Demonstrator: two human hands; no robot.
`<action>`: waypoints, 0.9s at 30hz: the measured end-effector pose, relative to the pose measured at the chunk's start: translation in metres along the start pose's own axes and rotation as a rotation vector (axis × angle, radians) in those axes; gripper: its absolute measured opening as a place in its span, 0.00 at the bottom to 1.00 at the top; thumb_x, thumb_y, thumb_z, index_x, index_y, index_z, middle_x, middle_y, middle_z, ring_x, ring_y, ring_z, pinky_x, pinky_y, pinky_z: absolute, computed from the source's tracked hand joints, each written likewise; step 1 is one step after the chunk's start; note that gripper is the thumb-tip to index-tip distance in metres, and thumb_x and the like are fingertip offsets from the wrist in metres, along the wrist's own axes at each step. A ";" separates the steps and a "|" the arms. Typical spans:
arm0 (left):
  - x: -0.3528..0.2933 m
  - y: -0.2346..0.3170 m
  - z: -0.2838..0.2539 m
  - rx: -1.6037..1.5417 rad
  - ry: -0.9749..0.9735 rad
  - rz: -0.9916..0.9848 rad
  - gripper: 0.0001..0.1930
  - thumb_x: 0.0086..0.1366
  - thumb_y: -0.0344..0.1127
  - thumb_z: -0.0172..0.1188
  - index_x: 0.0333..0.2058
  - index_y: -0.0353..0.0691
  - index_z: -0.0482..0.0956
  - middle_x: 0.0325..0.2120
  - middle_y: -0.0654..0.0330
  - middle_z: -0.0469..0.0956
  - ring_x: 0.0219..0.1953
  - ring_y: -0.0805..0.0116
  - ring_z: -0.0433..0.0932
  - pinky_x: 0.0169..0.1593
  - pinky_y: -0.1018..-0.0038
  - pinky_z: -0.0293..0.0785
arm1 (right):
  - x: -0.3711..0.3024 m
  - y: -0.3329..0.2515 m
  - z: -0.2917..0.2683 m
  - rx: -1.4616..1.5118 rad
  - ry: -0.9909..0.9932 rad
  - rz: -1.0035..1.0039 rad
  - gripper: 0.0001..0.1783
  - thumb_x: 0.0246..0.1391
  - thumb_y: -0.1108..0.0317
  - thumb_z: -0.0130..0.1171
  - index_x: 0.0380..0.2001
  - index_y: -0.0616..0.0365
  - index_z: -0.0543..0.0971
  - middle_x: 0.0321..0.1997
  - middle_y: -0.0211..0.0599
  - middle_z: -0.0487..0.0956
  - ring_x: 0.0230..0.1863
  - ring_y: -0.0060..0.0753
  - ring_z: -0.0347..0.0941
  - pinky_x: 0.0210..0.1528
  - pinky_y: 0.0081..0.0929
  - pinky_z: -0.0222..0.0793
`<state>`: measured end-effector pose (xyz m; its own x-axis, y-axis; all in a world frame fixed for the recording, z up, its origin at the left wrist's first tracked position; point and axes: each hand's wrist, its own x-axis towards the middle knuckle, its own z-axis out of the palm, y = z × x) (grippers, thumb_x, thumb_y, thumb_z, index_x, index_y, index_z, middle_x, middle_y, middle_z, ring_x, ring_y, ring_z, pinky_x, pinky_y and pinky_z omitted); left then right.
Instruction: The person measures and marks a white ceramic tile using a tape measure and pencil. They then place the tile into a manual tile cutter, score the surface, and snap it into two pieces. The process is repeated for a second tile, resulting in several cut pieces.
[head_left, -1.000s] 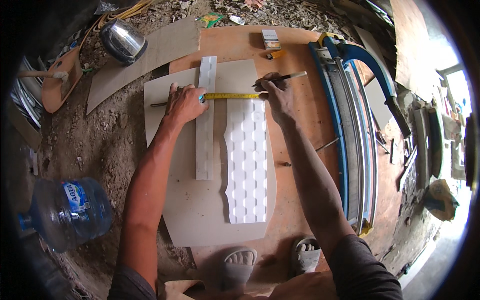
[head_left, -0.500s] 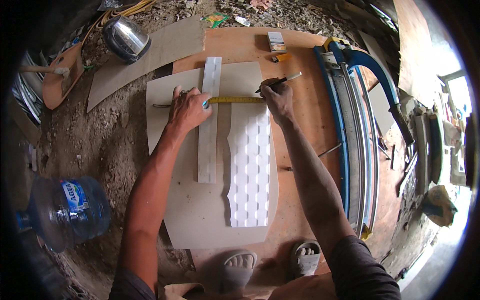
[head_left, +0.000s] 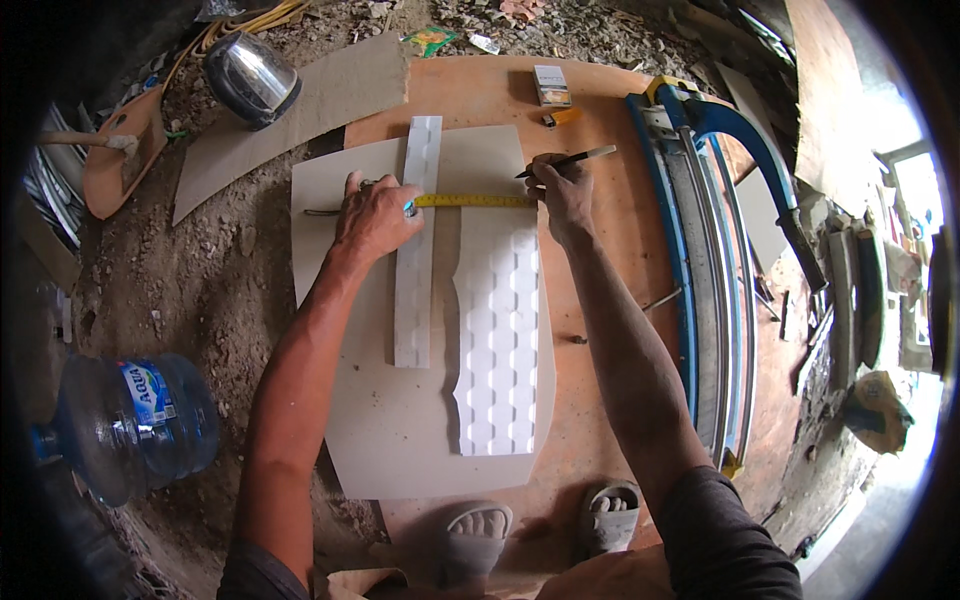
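My left hand (head_left: 378, 215) is closed around the case of a tape measure, which mostly hides under the fingers. Its yellow blade (head_left: 475, 201) stretches to the right across the far end of a white patterned tile piece (head_left: 497, 340). At the blade's far end is my right hand (head_left: 563, 195), fingers closed round a dark marker pen (head_left: 583, 157) with a pale end, its tip pointing left. Under the left hand's side lies a narrow white tile strip (head_left: 413, 300). Both pieces rest on a large beige board (head_left: 390, 430).
On the right stands a blue tile cutter (head_left: 700, 270) with a long handle. A cigarette pack (head_left: 551, 86) and a yellow-orange lighter (head_left: 562, 117) lie beyond the board. Leftward are a large water bottle (head_left: 140, 425), a metal kettle (head_left: 252, 80) and rubble. My sandalled feet are at the near edge.
My right hand has shifted slightly, and the pen now lies a little flatter and further right. The left hand, tape measure and tile pieces look almost unmoved.
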<state>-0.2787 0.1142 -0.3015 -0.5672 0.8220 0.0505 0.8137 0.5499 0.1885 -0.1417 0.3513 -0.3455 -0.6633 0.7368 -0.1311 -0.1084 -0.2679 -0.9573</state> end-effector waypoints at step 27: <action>0.002 0.003 -0.005 0.011 -0.067 -0.033 0.16 0.58 0.40 0.63 0.46 0.46 0.84 0.37 0.53 0.80 0.44 0.55 0.78 0.65 0.50 0.56 | -0.014 0.001 -0.006 -0.536 -0.235 -0.208 0.12 0.51 0.66 0.59 0.31 0.66 0.80 0.27 0.38 0.81 0.31 0.24 0.75 0.36 0.26 0.72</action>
<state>-0.2777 0.1170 -0.2955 -0.5846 0.8110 -0.0215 0.7959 0.5785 0.1784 -0.1284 0.3443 -0.3465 -0.8203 0.5671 0.0742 0.0936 0.2610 -0.9608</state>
